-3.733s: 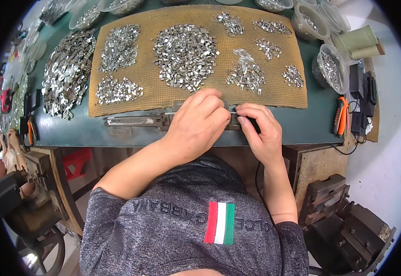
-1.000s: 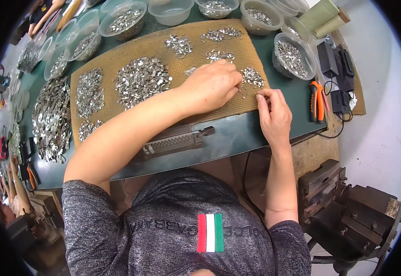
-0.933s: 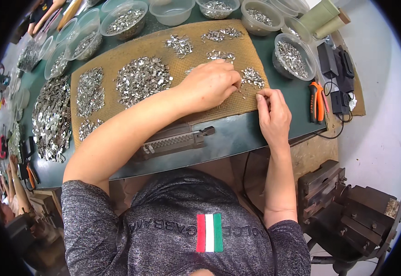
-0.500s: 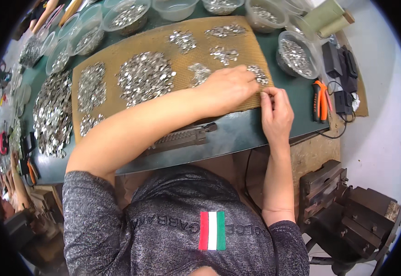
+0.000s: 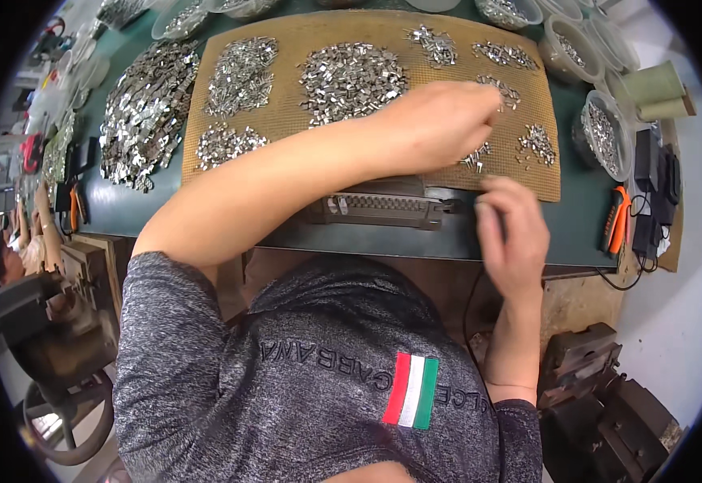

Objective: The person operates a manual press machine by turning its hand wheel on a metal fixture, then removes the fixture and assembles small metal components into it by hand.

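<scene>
My left arm reaches rightward over a tan ribbed mat [image 5: 286, 133] strewn with piles of small silvery metal pieces. My left hand [image 5: 447, 121] is closed, fingertips together beside a small pile [image 5: 505, 95]; anything between them is hidden. My right hand [image 5: 517, 233], fingers curled and thumb close to the index finger, hovers at the mat's near edge; what it pinches is too small to make out. Left of it lies a long dark metal fixture [image 5: 391, 212] with a row of slots and small shiny pieces at its left end. Another small pile [image 5: 537, 146] sits near the mat's right edge.
A big heap of shiny flat pieces [image 5: 148, 109] lies left of the mat. Clear plastic tubs [image 5: 604, 137] of metal pieces stand along the back and right. Orange-handled pliers [image 5: 616, 220] and black boxes with a cable [image 5: 647, 165] lie at the right.
The view has shifted, so the mat appears farther right and higher. My left hand has left the right-edge pile for the pile behind it. My right hand has moved left toward the fixture.
</scene>
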Available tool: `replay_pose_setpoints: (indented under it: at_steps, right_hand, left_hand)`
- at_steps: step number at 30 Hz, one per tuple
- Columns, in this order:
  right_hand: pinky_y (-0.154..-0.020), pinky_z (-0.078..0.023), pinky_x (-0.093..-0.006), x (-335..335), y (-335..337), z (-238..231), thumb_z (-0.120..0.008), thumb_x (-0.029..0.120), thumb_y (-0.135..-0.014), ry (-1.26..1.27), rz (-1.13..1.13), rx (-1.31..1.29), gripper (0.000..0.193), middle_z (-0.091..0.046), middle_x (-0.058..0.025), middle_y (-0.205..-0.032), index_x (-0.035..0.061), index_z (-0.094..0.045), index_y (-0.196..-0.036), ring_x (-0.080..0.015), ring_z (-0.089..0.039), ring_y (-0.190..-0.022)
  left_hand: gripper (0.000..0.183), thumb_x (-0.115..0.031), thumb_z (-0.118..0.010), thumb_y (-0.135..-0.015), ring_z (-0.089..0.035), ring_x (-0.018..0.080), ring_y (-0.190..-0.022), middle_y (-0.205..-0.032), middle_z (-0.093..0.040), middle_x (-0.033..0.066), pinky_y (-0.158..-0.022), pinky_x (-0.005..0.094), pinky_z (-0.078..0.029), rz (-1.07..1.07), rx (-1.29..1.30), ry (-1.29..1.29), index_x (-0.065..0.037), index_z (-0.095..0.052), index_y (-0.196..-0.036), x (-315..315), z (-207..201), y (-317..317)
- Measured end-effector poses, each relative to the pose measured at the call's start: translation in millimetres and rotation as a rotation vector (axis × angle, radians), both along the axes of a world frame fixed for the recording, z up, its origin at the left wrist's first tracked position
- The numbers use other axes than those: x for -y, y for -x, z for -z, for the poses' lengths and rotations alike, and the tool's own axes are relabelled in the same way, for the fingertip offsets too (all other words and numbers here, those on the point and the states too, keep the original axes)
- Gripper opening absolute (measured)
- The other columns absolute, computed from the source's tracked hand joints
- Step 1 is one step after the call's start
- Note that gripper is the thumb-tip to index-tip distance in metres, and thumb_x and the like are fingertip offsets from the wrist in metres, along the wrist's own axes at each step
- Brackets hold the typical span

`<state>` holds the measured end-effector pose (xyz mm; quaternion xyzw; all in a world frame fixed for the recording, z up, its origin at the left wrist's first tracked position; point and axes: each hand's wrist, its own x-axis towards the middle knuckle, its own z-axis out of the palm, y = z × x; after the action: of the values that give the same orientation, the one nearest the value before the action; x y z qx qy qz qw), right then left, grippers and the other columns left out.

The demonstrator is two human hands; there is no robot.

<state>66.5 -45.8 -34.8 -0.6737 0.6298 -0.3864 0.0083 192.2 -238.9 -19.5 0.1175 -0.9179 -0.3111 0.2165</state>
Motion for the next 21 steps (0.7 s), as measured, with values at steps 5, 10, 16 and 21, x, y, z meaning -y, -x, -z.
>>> replay_pose_setpoints:
  at_steps: [5, 10, 16, 21]
  right_hand:
    - [-0.096, -0.053, -0.0460, 14.1, -36.5, 1.7, -0.077, 0.005, -0.085, -0.054, -0.199, -0.064, 0.021, -0.068, -0.0088, -0.112, 0.0057, -0.065, -0.102, -0.0313, -0.068, -0.108]
    - [-0.096, -0.053, -0.0442, 19.9, -46.9, 4.6, -0.076, 0.004, -0.085, -0.067, -0.135, -0.169, 0.021, -0.067, -0.0078, -0.109, 0.0059, -0.064, -0.102, -0.0281, -0.068, -0.106]
    - [-0.090, -0.055, -0.0420, 15.9, -44.6, -5.7, -0.077, 0.004, -0.084, -0.097, -0.150, -0.121, 0.021, -0.071, -0.0074, -0.108, 0.0048, -0.068, -0.103, -0.0282, -0.070, -0.100]
    - [-0.083, -0.058, -0.0393, 1.9, -14.8, -3.6, -0.077, 0.003, -0.088, -0.082, -0.071, -0.030, 0.018, -0.074, -0.0091, -0.107, 0.0042, -0.072, -0.105, -0.0291, -0.072, -0.093]
  left_hand:
    - [0.017, -0.014, -0.069, -0.098, -0.069, 0.0351, -0.096, -0.100, -0.069, 0.0147, -0.084, 0.0429, -0.055, -0.073, -0.062, -0.045, -0.002, -0.066, -0.110, 2.5, 0.4, -63.1]
    - [0.012, -0.011, -0.070, -0.097, -0.069, 0.0324, -0.094, -0.099, -0.069, 0.0137, -0.082, 0.0407, -0.055, -0.139, 0.023, -0.129, -0.002, -0.068, -0.105, -5.5, -1.6, -93.3]
    - [0.012, -0.011, -0.072, -0.094, -0.068, 0.0343, -0.094, -0.097, -0.069, 0.0119, -0.080, 0.0422, -0.054, -0.100, 0.067, -0.102, -0.003, -0.067, -0.101, -14.5, 3.4, -92.7]
    - [0.011, -0.011, -0.074, -0.090, -0.064, 0.0332, -0.096, -0.094, -0.065, 0.0108, -0.083, 0.0436, -0.052, -0.043, 0.068, 0.045, -0.005, -0.068, -0.096, -18.4, 9.1, -85.4]
